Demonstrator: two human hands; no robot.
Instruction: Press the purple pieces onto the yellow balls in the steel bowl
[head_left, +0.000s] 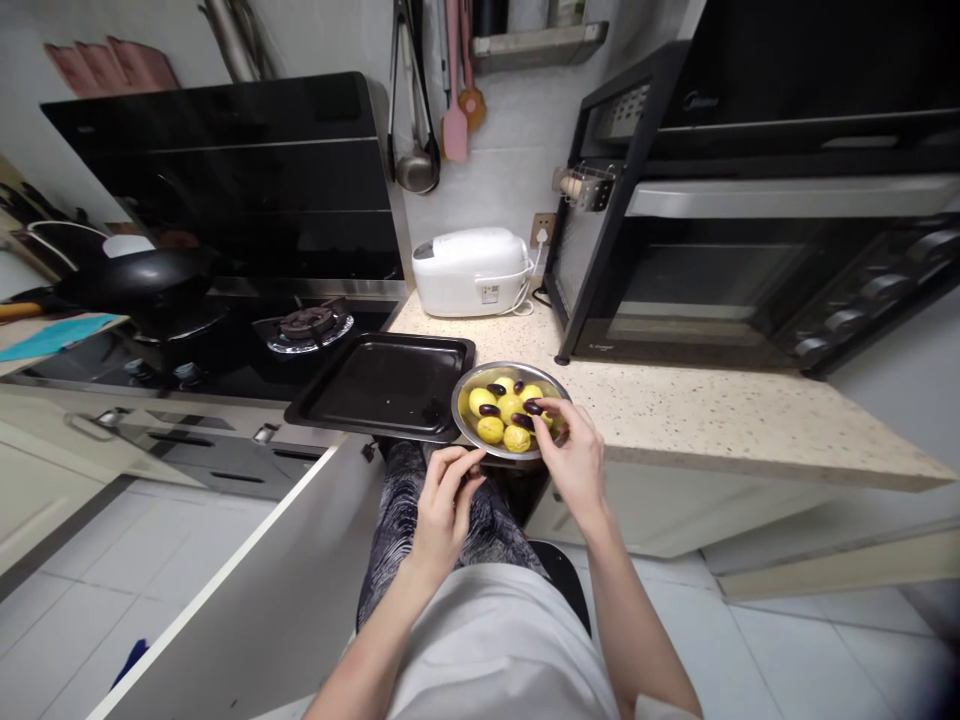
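Note:
A round metal bowl at the counter's front edge holds several round yellow pieces and several dark purple oval pieces. My right hand reaches over the bowl's right side, its thumb and fingertips closed on a dark oval piece. My left hand is just in front of the bowl's lower left rim, with its fingers curled together. Something small and dark shows at its fingertips, too hidden to name. A black baking tray lies left of the bowl.
A gas stove with a black wok is to the left. A white appliance stands behind the bowl, and an oven is at the right. An open cabinet door juts out at the lower left.

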